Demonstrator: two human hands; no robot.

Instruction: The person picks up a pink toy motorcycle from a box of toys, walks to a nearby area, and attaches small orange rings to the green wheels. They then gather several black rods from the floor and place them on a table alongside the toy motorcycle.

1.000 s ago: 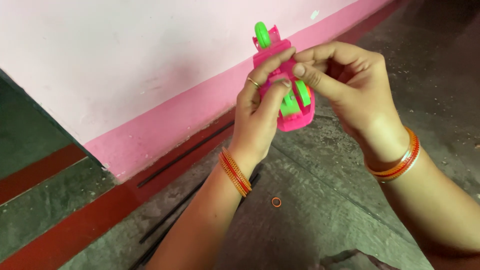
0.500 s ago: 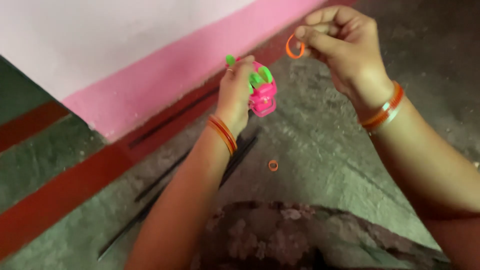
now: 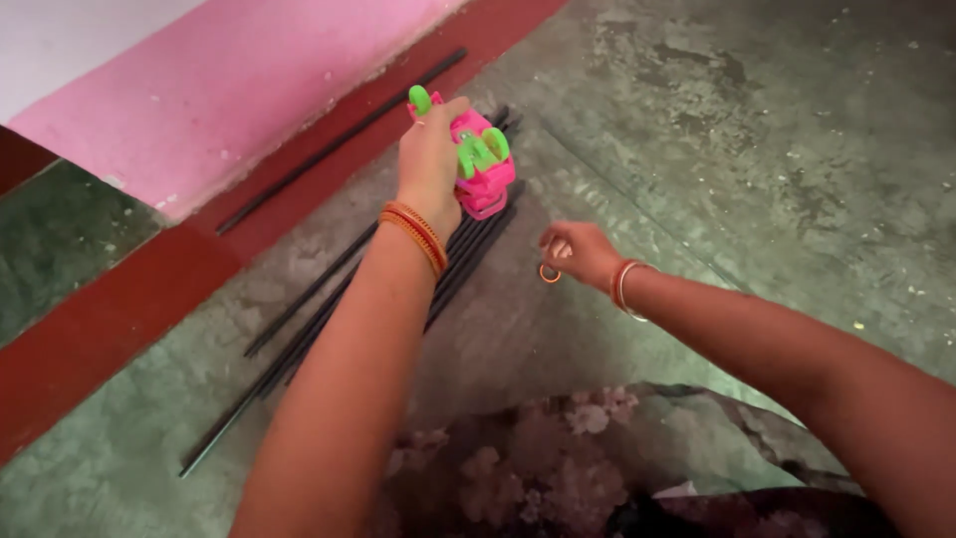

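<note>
Both hands grip: left hand [image 3: 430,164] toy [image 3: 482,159], right hand [image 3: 578,254] ring [image 3: 549,273].

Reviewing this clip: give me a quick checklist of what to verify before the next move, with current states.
1. Left hand grips the pink and green toy: ok.
2. Right hand pinches the small orange ring: ok.
3. Ring kept apart from the toy: ok.
4. Black rods lie flat on the floor under the toy: ok.
5. Whether the toy touches the rods: cannot tell.
</note>
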